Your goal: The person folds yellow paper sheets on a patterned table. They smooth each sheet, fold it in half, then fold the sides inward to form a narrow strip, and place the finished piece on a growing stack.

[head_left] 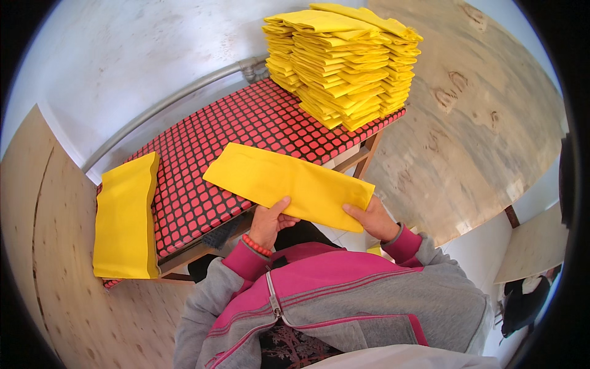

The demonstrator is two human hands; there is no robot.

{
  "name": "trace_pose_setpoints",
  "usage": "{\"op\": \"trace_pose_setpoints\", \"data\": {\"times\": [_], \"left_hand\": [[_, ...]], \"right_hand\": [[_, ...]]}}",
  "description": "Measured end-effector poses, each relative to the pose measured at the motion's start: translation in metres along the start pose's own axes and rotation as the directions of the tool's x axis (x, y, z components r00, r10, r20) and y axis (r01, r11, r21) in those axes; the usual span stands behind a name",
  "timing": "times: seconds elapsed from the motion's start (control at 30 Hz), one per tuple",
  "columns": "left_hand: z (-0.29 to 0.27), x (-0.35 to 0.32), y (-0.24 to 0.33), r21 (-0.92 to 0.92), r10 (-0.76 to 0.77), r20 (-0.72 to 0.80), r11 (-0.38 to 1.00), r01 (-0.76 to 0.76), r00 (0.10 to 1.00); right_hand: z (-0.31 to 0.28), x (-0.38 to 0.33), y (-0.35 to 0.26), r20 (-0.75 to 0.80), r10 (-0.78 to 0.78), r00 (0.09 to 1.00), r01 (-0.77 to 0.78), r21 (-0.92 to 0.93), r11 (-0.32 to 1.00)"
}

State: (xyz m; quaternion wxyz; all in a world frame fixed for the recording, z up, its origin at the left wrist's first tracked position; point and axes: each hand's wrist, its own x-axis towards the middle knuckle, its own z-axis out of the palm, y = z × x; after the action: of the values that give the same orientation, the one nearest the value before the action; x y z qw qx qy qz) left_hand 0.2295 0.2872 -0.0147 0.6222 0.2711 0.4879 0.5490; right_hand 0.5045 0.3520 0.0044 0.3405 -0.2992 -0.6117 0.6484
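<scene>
Head view looks down on a desk (212, 132) covered in a pattern of rounded red-pink patches divided by black lines, with a wooden frame (365, 157) showing beneath its edge. At the far right end stands a tall, slightly uneven stack of folded yellow pieces (347, 67); at the left end a single yellow piece (125, 215) lies flat, by itself. Between them, at the near edge, is the held yellow piece (286, 181), its left end overlapping the cover; whether it touches cannot be told. The left hand (268, 226) has its grip closed on the near edge, thumb on top, and the right hand (373, 218) has its grip closed on the right end, thumb also on top. Behind the desk, a grey pipe (178, 92) runs along a pale, smudged wall (153, 43). Knotted, wood-grained panels flank it, one at left (31, 203) and a broad one at right (473, 129). Light tiled flooring (476, 261) shows at lower right, near a dark bundle (527, 304).
</scene>
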Motion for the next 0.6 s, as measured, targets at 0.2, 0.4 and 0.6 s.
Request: {"op": "trace_pose_setpoints", "data": {"times": [0.2,0.4,0.6], "left_hand": [[-0.018,-0.011,-0.003,-0.076,0.007,0.187,0.997,0.007,0.982],[-0.067,-0.029,-0.026,-0.14,-0.022,0.311,0.988,0.069,0.95],[-0.119,-0.031,-0.068,-0.209,-0.026,0.357,0.972,0.107,0.934]], "right_hand": [[-0.006,0.02,-0.038,0.028,-0.053,0.998,0.055,-0.049,0.997],[0.003,0.035,-0.109,-0.004,-0.021,1.0,0.022,0.088,0.996],[-0.029,0.07,-0.185,-0.037,-0.221,0.975,0.222,0.276,0.935]]}}
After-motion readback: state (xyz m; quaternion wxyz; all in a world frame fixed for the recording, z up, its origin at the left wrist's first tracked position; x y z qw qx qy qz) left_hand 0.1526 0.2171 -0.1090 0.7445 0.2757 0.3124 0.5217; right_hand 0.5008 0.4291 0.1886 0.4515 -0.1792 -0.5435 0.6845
